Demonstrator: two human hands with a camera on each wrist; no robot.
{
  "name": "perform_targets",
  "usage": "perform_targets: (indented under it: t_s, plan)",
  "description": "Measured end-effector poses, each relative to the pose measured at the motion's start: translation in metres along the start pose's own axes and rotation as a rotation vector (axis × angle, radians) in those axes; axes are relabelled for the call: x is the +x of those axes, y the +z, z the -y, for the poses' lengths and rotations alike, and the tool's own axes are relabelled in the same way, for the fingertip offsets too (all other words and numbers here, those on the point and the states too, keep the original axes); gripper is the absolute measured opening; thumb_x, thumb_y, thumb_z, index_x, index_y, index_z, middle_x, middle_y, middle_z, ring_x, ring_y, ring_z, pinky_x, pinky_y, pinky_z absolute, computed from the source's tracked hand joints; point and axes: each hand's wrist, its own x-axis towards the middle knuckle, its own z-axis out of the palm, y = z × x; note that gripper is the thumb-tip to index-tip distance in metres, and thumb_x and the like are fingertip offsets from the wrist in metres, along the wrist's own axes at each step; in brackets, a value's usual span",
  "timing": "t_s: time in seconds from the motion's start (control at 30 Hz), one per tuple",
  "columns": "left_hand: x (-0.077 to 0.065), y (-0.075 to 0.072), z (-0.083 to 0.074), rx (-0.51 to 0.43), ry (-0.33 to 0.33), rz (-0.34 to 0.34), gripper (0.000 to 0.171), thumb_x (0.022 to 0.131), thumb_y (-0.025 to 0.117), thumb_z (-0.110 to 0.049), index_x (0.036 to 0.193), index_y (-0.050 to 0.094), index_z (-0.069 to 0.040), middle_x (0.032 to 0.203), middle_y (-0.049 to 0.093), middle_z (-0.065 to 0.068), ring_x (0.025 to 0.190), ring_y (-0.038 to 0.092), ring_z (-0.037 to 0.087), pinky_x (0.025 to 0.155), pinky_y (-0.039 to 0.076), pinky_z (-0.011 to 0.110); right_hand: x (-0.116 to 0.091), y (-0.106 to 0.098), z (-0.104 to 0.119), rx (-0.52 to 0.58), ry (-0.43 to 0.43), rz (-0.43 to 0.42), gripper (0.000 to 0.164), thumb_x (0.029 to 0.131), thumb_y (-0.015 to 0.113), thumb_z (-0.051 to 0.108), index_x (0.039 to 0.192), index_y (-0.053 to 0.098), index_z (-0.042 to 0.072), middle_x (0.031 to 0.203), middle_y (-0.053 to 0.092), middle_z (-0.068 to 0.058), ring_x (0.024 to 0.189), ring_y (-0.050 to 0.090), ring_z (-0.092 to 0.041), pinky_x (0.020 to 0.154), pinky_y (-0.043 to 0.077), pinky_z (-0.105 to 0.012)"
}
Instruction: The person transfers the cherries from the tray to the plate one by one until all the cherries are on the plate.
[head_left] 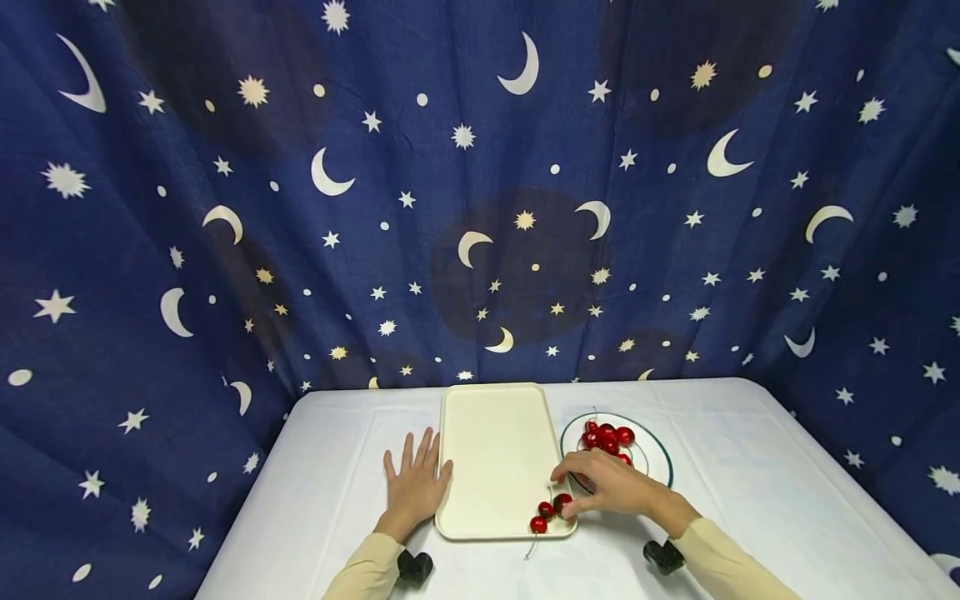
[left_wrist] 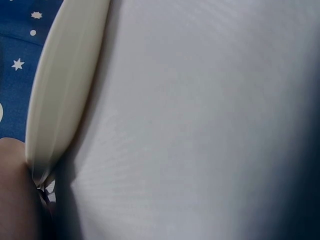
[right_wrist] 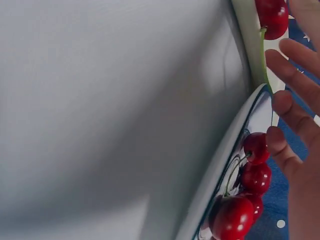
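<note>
Red cherries lie in two groups. A few, one of them a dark red cherry (head_left: 546, 509) with its stem up, sit at the near right corner of a cream tray (head_left: 495, 458). Several more cherries (head_left: 606, 437) are heaped on a round white plate (head_left: 656, 446) with a dark green rim. My right hand (head_left: 611, 483) hovers between plate and tray, its thumb right at the cherry (right_wrist: 272, 19) closest to it. Its fingers are spread and loosely bent, apart from that cherry in the right wrist view. My left hand (head_left: 416, 483) rests flat along the tray's left edge, fingers straight.
A white cloth (head_left: 315, 475) covers the table. Behind it and at both sides hangs a dark blue curtain (head_left: 420, 217) with moons and stars. The plate stands close to the tray's right side. One stem (head_left: 532, 547) reaches over the tray's near rim.
</note>
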Motion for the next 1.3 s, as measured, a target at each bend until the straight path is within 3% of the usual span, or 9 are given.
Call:
perform_targets:
  t_s: [0.3, 0.47, 0.6, 0.73, 0.83, 1.07, 1.3]
  plan:
    - [-0.002, 0.0, 0.0, 0.004, 0.004, 0.002, 0.064, 0.106, 0.039, -0.05, 0.16, 0.037, -0.017, 0.171, 0.03, 0.002, 0.162, 0.017, 0.037, 0.125, 0.002, 0.071, -0.003, 0.005, -0.003, -0.088, -0.044, -0.02, 0.035, 0.088, 0.077, 0.046, 0.113, 0.074, 0.023, 0.107, 0.072, 0.013, 0.098, 0.067, -0.005, 0.088, 0.056, -0.037]
    - [0.001, 0.003, 0.002, 0.011, 0.004, 0.0, 0.063, 0.106, 0.037, -0.051, 0.161, 0.036, -0.019, 0.172, 0.029, 0.0, 0.162, 0.016, 0.035, 0.125, 0.002, 0.071, -0.002, 0.004, -0.002, -0.115, -0.022, -0.031, 0.031, 0.091, 0.075, 0.045, 0.114, 0.074, 0.023, 0.108, 0.074, 0.012, 0.099, 0.068, -0.006, 0.09, 0.057, -0.039]
    - [-0.001, 0.002, 0.0, -0.016, 0.01, -0.005, 0.064, 0.106, 0.039, -0.05, 0.16, 0.037, -0.016, 0.171, 0.031, 0.002, 0.162, 0.017, 0.037, 0.125, 0.001, 0.071, -0.002, 0.003, -0.003, -0.098, 0.04, -0.035, 0.033, 0.092, 0.075, 0.043, 0.117, 0.073, 0.021, 0.108, 0.073, 0.012, 0.089, 0.063, -0.004, 0.08, 0.053, -0.029]
    - [-0.002, -0.001, -0.001, -0.024, 0.011, -0.001, 0.065, 0.105, 0.04, -0.049, 0.16, 0.036, -0.015, 0.171, 0.031, 0.004, 0.161, 0.017, 0.038, 0.125, 0.0, 0.071, -0.001, 0.001, -0.004, -0.066, 0.069, -0.074, 0.034, 0.092, 0.077, 0.035, 0.119, 0.072, 0.016, 0.094, 0.069, 0.01, 0.074, 0.053, -0.001, 0.069, 0.042, -0.017]
    - [-0.002, -0.002, 0.0, -0.018, 0.009, 0.003, 0.065, 0.106, 0.04, -0.048, 0.16, 0.037, -0.014, 0.171, 0.031, 0.005, 0.161, 0.017, 0.039, 0.125, 0.001, 0.071, -0.001, 0.001, -0.006, -0.081, 0.084, -0.122, 0.032, 0.092, 0.077, 0.029, 0.12, 0.072, 0.014, 0.086, 0.065, 0.01, 0.073, 0.052, -0.001, 0.066, 0.041, -0.016]
    - [-0.003, -0.004, -0.002, -0.001, 0.006, 0.003, 0.065, 0.105, 0.04, -0.049, 0.16, 0.037, -0.015, 0.171, 0.031, 0.004, 0.161, 0.018, 0.038, 0.125, 0.002, 0.071, 0.0, 0.002, -0.01, -0.254, 0.121, -0.298, 0.038, 0.086, 0.083, 0.023, 0.121, 0.072, 0.014, 0.094, 0.074, 0.006, 0.077, 0.061, -0.006, 0.071, 0.048, -0.025]
    - [-0.003, -0.009, -0.005, -0.004, -0.003, 0.022, 0.063, 0.105, 0.042, -0.046, 0.159, 0.039, -0.013, 0.17, 0.033, 0.006, 0.161, 0.019, 0.04, 0.125, 0.003, 0.072, -0.002, 0.004, -0.016, -0.321, 0.246, -0.369, 0.041, 0.084, 0.084, 0.023, 0.123, 0.073, 0.014, 0.109, 0.076, -0.001, 0.101, 0.063, -0.02, 0.083, 0.05, -0.043]
